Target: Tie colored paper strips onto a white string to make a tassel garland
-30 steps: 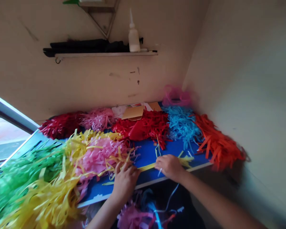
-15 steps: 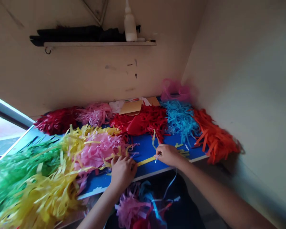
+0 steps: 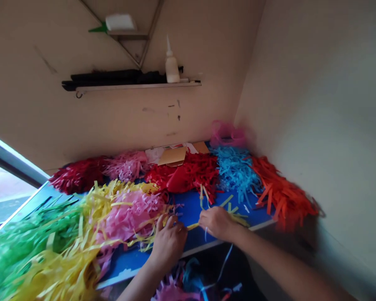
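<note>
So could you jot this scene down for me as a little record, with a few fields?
Left hand: next to one end of a yellow paper strip
Right hand: on the strip, near loose yellow strips
Surface: blue board
Nearby: pink fringed paper, red fringed paper, blue fringed paper, orange fringed paper
Wall shelf: white plastic bottle
</note>
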Demonstrator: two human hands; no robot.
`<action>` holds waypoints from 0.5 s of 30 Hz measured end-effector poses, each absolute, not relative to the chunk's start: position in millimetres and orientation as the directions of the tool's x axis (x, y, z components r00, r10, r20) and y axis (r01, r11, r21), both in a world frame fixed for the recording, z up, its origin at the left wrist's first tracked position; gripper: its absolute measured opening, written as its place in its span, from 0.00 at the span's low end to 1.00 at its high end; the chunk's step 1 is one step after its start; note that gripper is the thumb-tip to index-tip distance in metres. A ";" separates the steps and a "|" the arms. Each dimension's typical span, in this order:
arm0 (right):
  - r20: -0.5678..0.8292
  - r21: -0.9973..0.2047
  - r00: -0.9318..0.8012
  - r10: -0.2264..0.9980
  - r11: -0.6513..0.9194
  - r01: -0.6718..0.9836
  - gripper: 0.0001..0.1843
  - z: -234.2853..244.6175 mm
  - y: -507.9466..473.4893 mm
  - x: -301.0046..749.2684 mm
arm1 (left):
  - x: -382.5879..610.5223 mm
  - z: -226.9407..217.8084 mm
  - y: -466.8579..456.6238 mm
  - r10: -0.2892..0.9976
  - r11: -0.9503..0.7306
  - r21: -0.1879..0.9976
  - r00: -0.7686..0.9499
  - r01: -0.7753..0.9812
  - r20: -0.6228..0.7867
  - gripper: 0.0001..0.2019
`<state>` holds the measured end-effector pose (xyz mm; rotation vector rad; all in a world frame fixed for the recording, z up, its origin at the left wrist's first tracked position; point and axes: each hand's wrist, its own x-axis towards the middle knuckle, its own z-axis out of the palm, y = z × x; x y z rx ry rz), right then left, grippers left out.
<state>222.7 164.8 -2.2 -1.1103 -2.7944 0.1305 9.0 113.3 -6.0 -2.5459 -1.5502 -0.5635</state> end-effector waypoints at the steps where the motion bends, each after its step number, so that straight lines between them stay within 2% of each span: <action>1: 0.100 -0.128 -0.713 0.694 0.720 0.682 0.10 -1.9 164.0 220.8 | 9.7 -7.1 114.3 0.829 -0.475 0.089 0.411 0.875 0.378 0.07; 5: 0.191 -0.150 -0.675 0.713 0.701 0.698 0.08 -8.2 154.8 209.1 | 11.6 -14.5 113.3 0.800 -0.487 0.086 0.404 0.869 0.444 0.07; 10: 0.235 -0.254 -0.632 0.738 0.674 0.693 0.08 -24.7 149.3 218.6 | 1.0 -22.4 104.1 0.789 -0.500 0.108 0.401 0.859 0.465 0.08; 15: 0.222 -0.420 -0.518 0.826 0.560 0.714 0.07 -26.3 152.7 247.0 | -17.5 -26.0 98.2 0.841 -0.483 0.256 0.361 0.838 0.404 0.07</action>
